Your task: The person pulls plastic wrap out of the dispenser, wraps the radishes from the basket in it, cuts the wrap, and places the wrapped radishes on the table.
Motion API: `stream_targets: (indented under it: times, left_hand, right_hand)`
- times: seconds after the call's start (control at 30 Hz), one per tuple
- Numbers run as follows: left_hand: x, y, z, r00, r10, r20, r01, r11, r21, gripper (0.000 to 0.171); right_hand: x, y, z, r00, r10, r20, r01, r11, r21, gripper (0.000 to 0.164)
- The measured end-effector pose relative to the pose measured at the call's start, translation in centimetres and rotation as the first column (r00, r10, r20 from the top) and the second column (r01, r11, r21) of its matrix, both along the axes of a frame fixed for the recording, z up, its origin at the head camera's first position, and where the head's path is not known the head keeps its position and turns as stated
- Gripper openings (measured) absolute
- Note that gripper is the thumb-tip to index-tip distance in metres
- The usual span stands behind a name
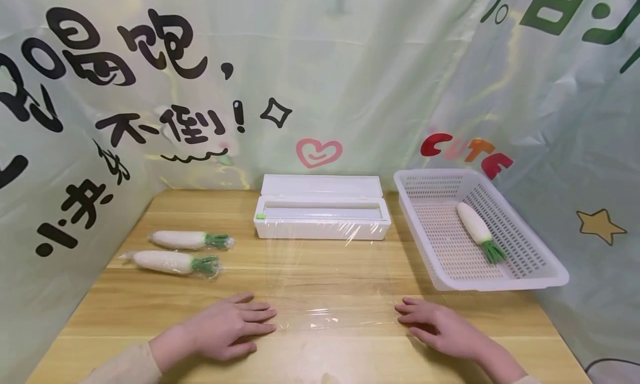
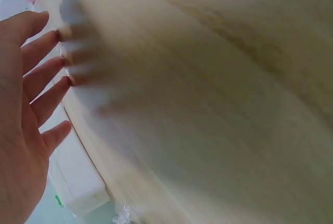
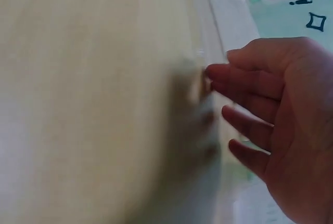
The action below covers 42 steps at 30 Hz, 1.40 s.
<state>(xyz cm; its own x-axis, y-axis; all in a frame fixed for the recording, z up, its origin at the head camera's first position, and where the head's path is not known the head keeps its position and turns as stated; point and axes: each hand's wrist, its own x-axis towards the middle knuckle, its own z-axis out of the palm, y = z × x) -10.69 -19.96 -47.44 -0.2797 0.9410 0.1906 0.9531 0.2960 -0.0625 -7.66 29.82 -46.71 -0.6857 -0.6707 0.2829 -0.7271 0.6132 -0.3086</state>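
A clear sheet of cling film runs from the white film dispenser toward me across the table. My left hand has its fingers spread and straight, fingertips at the film's left edge; the left wrist view shows the same hand just over the wood. At the right edge of the film is my right hand, fingers slightly bent, with nothing visibly pinched. In the right wrist view its fingers hang loosely near the tabletop. Whether either hand presses the film is hard to tell.
Two film-wrapped white radishes with green tops lie on the left. On the right stands a white perforated basket holding one white radish. The dispenser's lid is raised. A printed cloth hangs behind the wooden table.
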Motion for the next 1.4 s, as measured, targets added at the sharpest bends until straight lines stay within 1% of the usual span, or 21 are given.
stream_targets:
  times: [0.1, 0.2, 0.33, 0.47, 0.6, 0.73, 0.83, 1.0, 1.13, 1.17, 1.23, 1.3, 1.37, 1.4]
  left_hand:
    - [-0.1, 0.0, -0.1, 1.000, -0.003, -0.008, 0.003, 1.000, 0.004, 0.044]
    - [-0.2, 0.1, -0.2, 1.000, 0.002, -0.010, -0.002, 1.000, 0.006, 0.044]
    - [-0.2, 0.1, -0.2, 1.000, 0.008, -0.013, -0.008, 1.000, 0.010, 0.044]
    - [-0.1, 0.2, -0.1, 1.000, 0.012, -0.021, -0.012, 1.000, 0.013, 0.045]
    - [0.0, 0.2, -0.1, 0.999, 0.016, -0.029, -0.015, 1.000, 0.015, 0.045]
    - [0.0, 0.3, -0.1, 0.999, 0.014, -0.032, -0.014, 1.000, 0.014, 0.045]
    - [0.0, 0.4, 0.0, 0.999, 0.014, -0.038, -0.014, 1.000, 0.013, 0.044]
    - [0.1, 0.5, 0.1, 0.999, 0.018, -0.033, -0.017, 1.000, 0.015, 0.043]
    - [0.2, 0.4, 0.1, 1.000, 0.023, -0.011, -0.023, 1.000, 0.019, 0.043]
    - [0.2, 0.4, 0.1, 1.000, 0.026, -0.007, -0.025, 0.999, 0.019, 0.043]
    - [0.1, 0.4, 0.0, 1.000, 0.030, -0.001, -0.029, 0.999, 0.019, 0.043]
    - [0.1, 0.4, -0.1, 1.000, 0.031, -0.001, -0.031, 0.999, 0.018, 0.044]
    - [0.1, 0.4, -0.2, 1.000, 0.030, -0.004, -0.030, 0.999, 0.018, 0.044]
    - [0.1, 0.4, -0.2, 1.000, 0.031, -0.005, -0.031, 0.999, 0.019, 0.044]
  right_hand:
    - [0.0, 0.0, 1.1, 1.000, -0.029, -0.002, 0.029, 0.999, 0.025, 0.028]
    - [0.0, 0.0, 2.6, 0.999, -0.027, 0.033, 0.027, 1.000, 0.007, 0.030]
    - [-0.2, 0.1, 5.4, 0.997, -0.018, 0.070, 0.021, 0.999, -0.039, 0.029]
    - [-0.7, 0.6, 8.3, 0.997, -0.069, 0.038, 0.071, 0.997, -0.044, 0.030]
    - [-1.9, 1.5, 10.9, 0.989, -0.147, -0.010, 0.147, 0.989, -0.032, 0.031]
    - [-3.6, 2.7, 12.9, 0.980, -0.193, -0.050, 0.190, 0.980, -0.054, 0.028]
    - [-5.2, 3.6, 14.2, 0.968, -0.250, -0.020, 0.249, 0.967, -0.061, 0.025]
    - [-8.7, 5.4, 16.1, 0.932, -0.358, 0.060, 0.360, 0.932, -0.032, 0.022]
    - [-11.3, 6.7, 17.2, 0.890, -0.444, 0.106, 0.447, 0.894, -0.008, 0.027]
    - [-11.9, 7.0, 17.3, 0.876, -0.468, 0.119, 0.472, 0.882, -0.003, 0.030]
    - [-13.0, 7.5, 17.5, 0.848, -0.507, 0.151, 0.512, 0.859, 0.006, 0.035]
    - [-14.1, 8.0, 17.3, 0.826, -0.536, 0.175, 0.542, 0.840, 0.013, 0.040]
    - [-15.1, 8.5, 16.9, 0.800, -0.568, 0.195, 0.576, 0.817, 0.017, 0.046]
    - [-15.6, 8.8, 16.6, 0.791, -0.580, 0.194, 0.589, 0.808, 0.012, 0.047]
